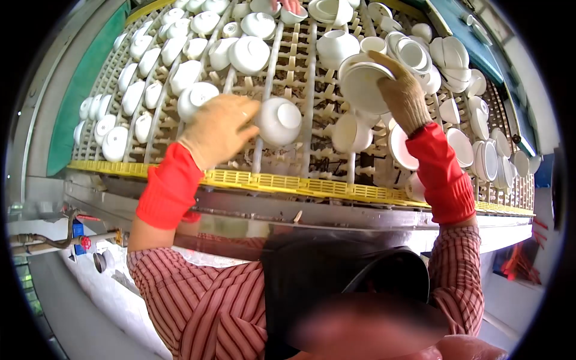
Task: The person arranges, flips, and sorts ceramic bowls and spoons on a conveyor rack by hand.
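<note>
My left hand [221,129], in a tan work glove with a red cuff, is open, its fingers curved and apart. Its fingertips are right at the side of an upturned white bowl [281,122] on the rack. Another white bowl [197,99] lies just behind that hand. My right hand [403,90], gloved the same way, grips small white plates [367,90] by their right edge, thumb side toward the far end. Below these plates a white cup-like bowl [351,133] leans on the pegs.
The wide pegged conveyor rack [327,162] carries rows of bowls on the left and stacked dishes [411,54] on the right. A yellow edge strip [288,183] borders its near side. Another person's hand [290,6] touches a bowl at the far end.
</note>
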Available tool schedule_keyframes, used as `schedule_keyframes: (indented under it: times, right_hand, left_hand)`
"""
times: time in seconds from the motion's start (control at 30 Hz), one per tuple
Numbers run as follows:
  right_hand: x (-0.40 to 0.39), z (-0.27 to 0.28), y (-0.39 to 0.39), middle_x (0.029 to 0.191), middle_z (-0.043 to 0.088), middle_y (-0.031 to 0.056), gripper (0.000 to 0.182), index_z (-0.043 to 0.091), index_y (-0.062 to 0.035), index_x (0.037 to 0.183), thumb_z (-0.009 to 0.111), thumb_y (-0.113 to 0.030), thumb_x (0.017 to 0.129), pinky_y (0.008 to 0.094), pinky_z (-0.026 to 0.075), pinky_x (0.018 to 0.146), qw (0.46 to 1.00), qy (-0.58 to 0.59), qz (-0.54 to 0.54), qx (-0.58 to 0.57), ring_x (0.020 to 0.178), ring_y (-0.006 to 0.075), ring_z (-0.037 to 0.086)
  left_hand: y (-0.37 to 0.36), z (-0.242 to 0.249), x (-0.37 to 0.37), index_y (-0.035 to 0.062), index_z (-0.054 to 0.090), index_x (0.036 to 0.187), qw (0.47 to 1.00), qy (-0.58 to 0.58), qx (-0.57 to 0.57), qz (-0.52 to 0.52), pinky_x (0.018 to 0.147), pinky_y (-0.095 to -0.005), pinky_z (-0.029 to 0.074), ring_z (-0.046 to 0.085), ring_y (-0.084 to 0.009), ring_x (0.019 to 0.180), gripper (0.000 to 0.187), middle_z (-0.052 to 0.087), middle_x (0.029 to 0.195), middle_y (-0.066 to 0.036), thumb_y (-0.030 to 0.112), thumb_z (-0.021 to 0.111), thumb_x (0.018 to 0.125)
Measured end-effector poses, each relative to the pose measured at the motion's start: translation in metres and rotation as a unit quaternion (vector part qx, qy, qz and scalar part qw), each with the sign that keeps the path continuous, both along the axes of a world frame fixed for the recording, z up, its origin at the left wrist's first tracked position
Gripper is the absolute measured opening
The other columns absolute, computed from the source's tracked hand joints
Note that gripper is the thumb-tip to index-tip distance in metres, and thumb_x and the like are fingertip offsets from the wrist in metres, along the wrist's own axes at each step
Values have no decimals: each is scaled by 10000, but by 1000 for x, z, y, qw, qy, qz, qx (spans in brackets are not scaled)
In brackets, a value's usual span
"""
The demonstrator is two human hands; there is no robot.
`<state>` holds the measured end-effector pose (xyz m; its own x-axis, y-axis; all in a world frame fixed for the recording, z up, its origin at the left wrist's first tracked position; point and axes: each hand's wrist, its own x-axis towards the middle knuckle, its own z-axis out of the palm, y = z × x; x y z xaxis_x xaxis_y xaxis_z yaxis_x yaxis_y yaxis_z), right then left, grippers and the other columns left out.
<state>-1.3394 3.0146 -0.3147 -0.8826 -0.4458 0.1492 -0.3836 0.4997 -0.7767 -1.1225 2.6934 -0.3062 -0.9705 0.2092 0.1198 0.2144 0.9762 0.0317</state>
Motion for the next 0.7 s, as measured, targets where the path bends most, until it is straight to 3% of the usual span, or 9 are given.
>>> schedule_keyframes:
  times: [0.03, 0.07, 0.13, 0.2, 0.33, 0.4, 0.5, 0.53, 0.7]
  right_hand:
    - [7, -1, -11, 1336, 767, 185, 558, 723, -135, 1486, 576, -114, 948, 372, 567, 1041, 997, 63, 45, -21, 1182, 262, 741]
    - [13, 5, -20, 1353, 766, 179, 555, 712, -142, 1497, 572, -118, 960, 379, 566, 1055, 999, -6, 41, 1, 1196, 257, 738]
    - [26, 12, -43, 1345, 778, 161, 542, 695, -147, 1517, 589, -105, 987, 384, 588, 1035, 988, 128, 69, -61, 1185, 265, 752]
    - [37, 32, -79, 1266, 809, 136, 546, 685, -144, 1512, 715, -62, 973, 384, 641, 980, 962, 186, 138, -146, 1127, 338, 786]
    - [61, 59, -140, 1432, 726, 153, 758, 574, -120, 1590, 874, -133, 894, 462, 578, 1143, 861, 440, 206, 146, 1314, 362, 692]
    - [52, 33, -124, 1456, 702, 158, 798, 540, -103, 1621, 867, -194, 899, 449, 534, 1189, 868, 394, 252, 166, 1349, 363, 658]
    - [47, 24, -66, 1416, 717, 160, 767, 536, -82, 1619, 836, -277, 941, 446, 552, 1135, 899, 373, 170, 153, 1304, 352, 682]
    - [46, 17, -51, 1380, 729, 156, 739, 542, -73, 1606, 822, -329, 971, 444, 559, 1108, 912, 353, 120, 171, 1271, 331, 700]
    - [23, -11, 18, 1290, 776, 244, 880, 555, -23, 1579, 864, -461, 882, 525, 594, 1034, 927, 221, 40, 302, 1197, 417, 753]
  left_hand:
    - [16, 1, 12, 12, 715, 1262, 1000, 18, 3, -20, 1112, -483, 535, 707, -392, 1211, 436, 755, 1219, -202, 339, 781, 982]
    - [31, 3, 24, 13, 706, 1255, 999, 38, 3, -39, 1114, -488, 531, 708, -387, 1192, 453, 751, 1193, -190, 353, 794, 969]
    - [56, -1, 37, 50, 712, 1179, 995, 83, 52, -34, 1059, -475, 547, 719, -340, 1098, 436, 738, 1086, -132, 360, 842, 901]
    - [69, -2, 44, 50, 722, 1254, 994, 72, 78, -37, 1073, -469, 564, 715, -367, 1181, 470, 752, 1218, -156, 270, 871, 866]
    - [66, -11, 44, 71, 696, 1183, 987, 122, 82, -62, 1046, -468, 569, 717, -339, 1139, 457, 736, 1150, -115, 287, 895, 832]
    - [68, -10, 42, 65, 694, 1203, 987, 131, 71, -67, 1049, -448, 564, 706, -336, 1141, 519, 733, 1165, -118, 323, 910, 808]
    - [82, 5, 37, 48, 701, 1261, 987, 139, 41, -73, 1076, -450, 554, 702, -324, 1176, 643, 736, 1199, -124, 393, 931, 770]
    - [81, -7, 35, 52, 709, 1283, 968, 226, 41, -104, 1082, -464, 544, 707, -311, 1145, 683, 740, 1214, -113, 401, 946, 745]
    - [129, -29, -3, 62, 732, 1280, 971, 113, 17, -212, 1118, -467, 539, 713, -310, 1162, 609, 758, 1219, -106, 432, 897, 825]
